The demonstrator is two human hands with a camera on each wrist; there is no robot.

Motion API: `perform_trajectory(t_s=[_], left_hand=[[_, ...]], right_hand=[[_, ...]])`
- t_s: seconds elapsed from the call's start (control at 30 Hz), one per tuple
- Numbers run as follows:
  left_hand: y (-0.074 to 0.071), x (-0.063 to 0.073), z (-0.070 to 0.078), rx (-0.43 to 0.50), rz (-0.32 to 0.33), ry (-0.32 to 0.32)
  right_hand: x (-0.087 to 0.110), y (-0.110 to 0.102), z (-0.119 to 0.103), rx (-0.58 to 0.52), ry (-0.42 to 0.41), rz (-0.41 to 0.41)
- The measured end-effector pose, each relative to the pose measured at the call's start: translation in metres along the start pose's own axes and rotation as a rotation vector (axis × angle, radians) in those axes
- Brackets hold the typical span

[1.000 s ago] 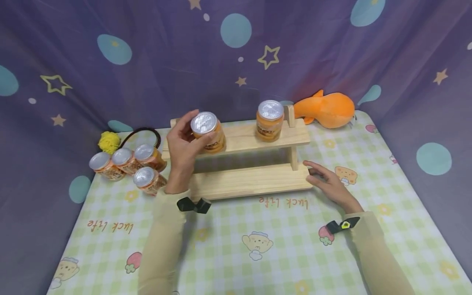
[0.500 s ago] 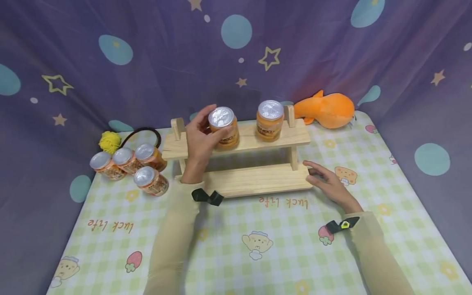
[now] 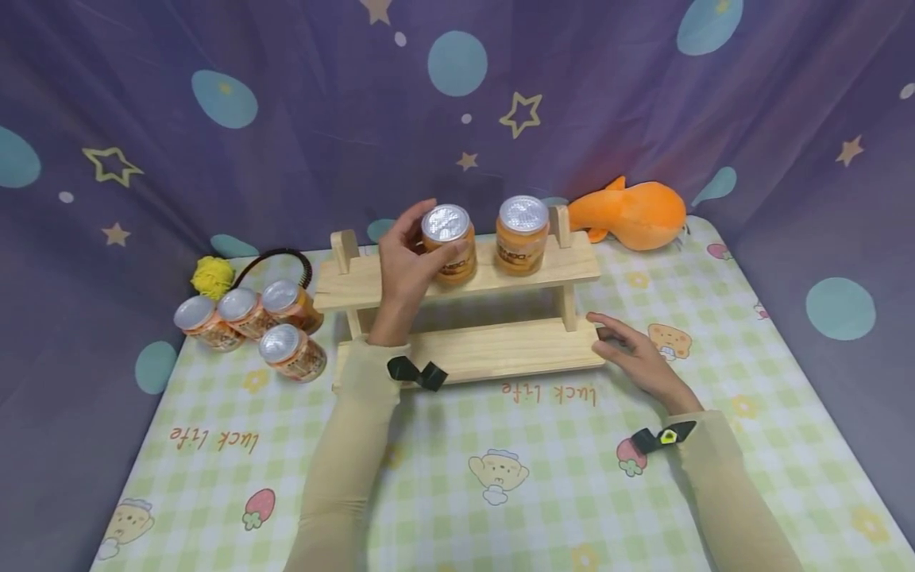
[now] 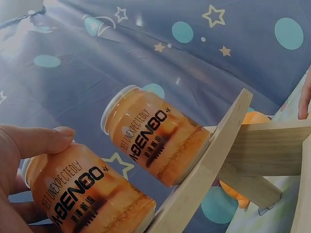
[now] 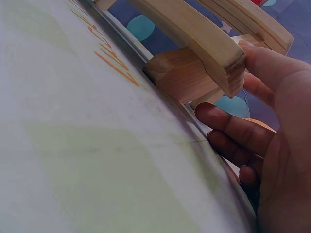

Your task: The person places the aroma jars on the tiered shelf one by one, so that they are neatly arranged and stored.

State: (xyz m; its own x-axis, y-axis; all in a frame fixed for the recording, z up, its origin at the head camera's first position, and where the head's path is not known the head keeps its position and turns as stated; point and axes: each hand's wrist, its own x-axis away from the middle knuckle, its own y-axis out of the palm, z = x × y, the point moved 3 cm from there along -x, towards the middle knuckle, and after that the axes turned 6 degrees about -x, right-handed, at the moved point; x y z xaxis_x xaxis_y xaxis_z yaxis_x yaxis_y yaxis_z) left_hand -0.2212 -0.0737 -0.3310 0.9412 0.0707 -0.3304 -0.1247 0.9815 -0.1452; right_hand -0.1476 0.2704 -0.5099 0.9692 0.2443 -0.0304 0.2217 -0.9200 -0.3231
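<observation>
An orange can [image 3: 448, 226] with a silver lid stands upright at the upper board of a two-tier wooden shelf [image 3: 493, 349]. My left hand [image 3: 406, 266] grips it from the left, thumb across the front. Just right of it, a small gap apart, a matching can [image 3: 523, 242] sits on the same board. In the left wrist view, the gripped can [image 4: 87, 194] has its base at the board's edge. Beside the lower board's right end is my right hand [image 3: 638, 356]; the right wrist view has its fingers loosely spread, one fingertip touching the wooden end [image 5: 233, 73].
Several more orange cans [image 3: 293, 353] stand left of the shelf. Behind them lie a yellow pompom [image 3: 212, 275] and a dark curved band [image 3: 275, 252]. An orange plush toy [image 3: 636, 214] rests at the back right. A patterned curtain [image 3: 457, 143] closes off the rear.
My left hand has slid the can rightward along the upper board, nearer the other can. The right hand has stayed at the shelf's end.
</observation>
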Motion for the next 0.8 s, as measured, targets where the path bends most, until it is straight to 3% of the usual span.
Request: perform_trajectory(t_s=[0.3,0.63,0.8], left_hand=[[0.0009,-0.0001,-0.0013,-0.041,-0.020,-0.010],[-0.0018,0.0005,-0.0025,-0.112,-0.121,-0.040],[-0.0081,0.0011,-0.0003,-0.102,-0.114,-0.004]], right_hand=[[0.0004,0.0003,0.0002,-0.005,0.009,-0.007],[0.0003,-0.0005,-0.0005,-0.004,0.009,-0.003],[0.0004,-0.0002,-0.0017,-0.001,0.020,-0.004]])
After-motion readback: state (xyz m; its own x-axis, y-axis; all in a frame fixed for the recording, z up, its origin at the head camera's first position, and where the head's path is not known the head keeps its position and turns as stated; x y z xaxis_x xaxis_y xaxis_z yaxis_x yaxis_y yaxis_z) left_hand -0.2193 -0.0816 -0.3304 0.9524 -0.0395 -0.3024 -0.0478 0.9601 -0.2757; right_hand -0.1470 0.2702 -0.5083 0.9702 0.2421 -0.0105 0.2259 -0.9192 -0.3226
